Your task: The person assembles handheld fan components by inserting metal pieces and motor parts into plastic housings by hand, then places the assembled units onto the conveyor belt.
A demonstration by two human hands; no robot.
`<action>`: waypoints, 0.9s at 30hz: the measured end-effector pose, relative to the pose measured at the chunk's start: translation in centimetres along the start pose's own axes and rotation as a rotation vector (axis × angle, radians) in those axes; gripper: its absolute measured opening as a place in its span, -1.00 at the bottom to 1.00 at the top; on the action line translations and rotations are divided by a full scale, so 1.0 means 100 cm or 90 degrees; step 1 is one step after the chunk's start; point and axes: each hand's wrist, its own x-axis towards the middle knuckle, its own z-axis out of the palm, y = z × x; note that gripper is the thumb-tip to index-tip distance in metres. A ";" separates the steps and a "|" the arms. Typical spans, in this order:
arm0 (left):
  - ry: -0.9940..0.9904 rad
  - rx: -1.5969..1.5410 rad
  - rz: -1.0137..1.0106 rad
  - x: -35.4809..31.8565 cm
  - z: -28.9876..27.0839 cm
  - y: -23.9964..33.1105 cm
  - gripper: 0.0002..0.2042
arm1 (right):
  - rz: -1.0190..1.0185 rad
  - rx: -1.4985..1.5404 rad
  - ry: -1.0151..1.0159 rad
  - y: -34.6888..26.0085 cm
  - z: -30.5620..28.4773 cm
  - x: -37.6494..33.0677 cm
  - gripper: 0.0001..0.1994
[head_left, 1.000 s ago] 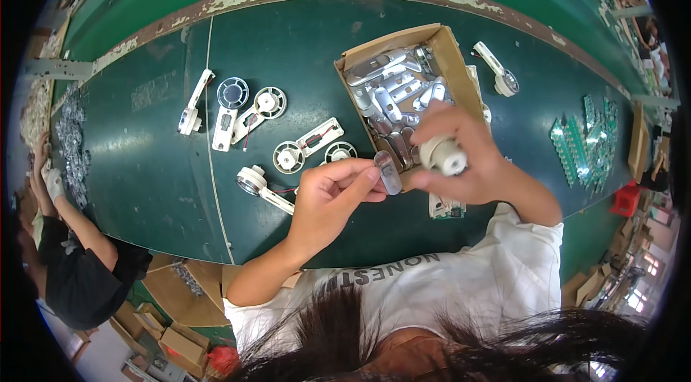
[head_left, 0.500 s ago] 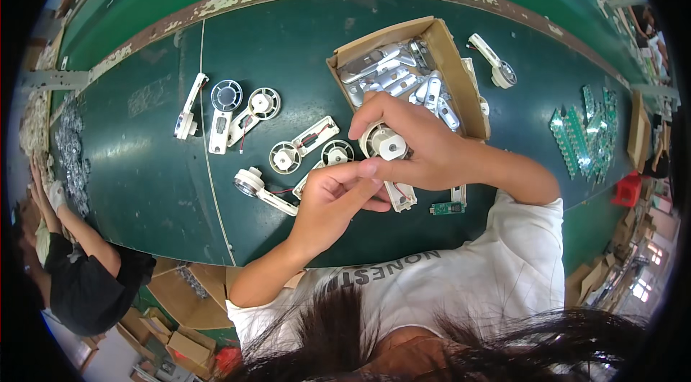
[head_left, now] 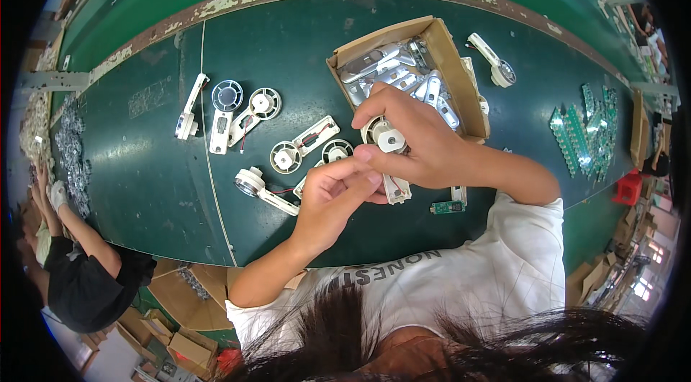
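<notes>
A white handheld fan half (head_left: 389, 139), with a round head, a motor hub and a short handle, is in my right hand (head_left: 425, 146). My right thumb and fingers wrap round its head. My left hand (head_left: 325, 203) is closed beside it, thumb and fingers pressed together at the fan's neck. Those fingertips hide whatever they pinch there. The handle's end, with a thin red wire, sticks out below them. Close to my left hand lie more open fan halves (head_left: 286, 157) with red wires, and another fan (head_left: 250, 181) on its side.
A cardboard box (head_left: 399, 32) of silvery handle covers stands beyond my right hand. Green circuit boards (head_left: 586, 134) lie at the right, one small board (head_left: 448, 207) near my right forearm. More fans (head_left: 227, 96) lie left. A co-worker (head_left: 93, 278) is at the far left.
The fan in my hands has tilted and shifted slightly, its handle end now a little higher. Both hands keep nearly the same place. A fan on the far green strip has moved right.
</notes>
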 end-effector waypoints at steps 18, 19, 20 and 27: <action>-0.016 0.058 0.130 -0.002 0.012 -0.011 -0.82 | -0.043 -0.019 0.043 -0.001 0.004 0.000 -0.83; -0.011 0.093 0.167 -0.002 0.012 -0.014 -0.83 | -0.045 -0.009 0.043 -0.001 0.004 0.000 -0.83; -0.010 0.093 0.168 -0.003 0.013 -0.014 -0.83 | -0.046 -0.009 0.043 0.000 0.005 0.000 -0.83; -0.027 0.131 0.246 -0.005 0.019 -0.014 -0.81 | -0.130 0.020 0.048 0.003 0.004 -0.004 -0.83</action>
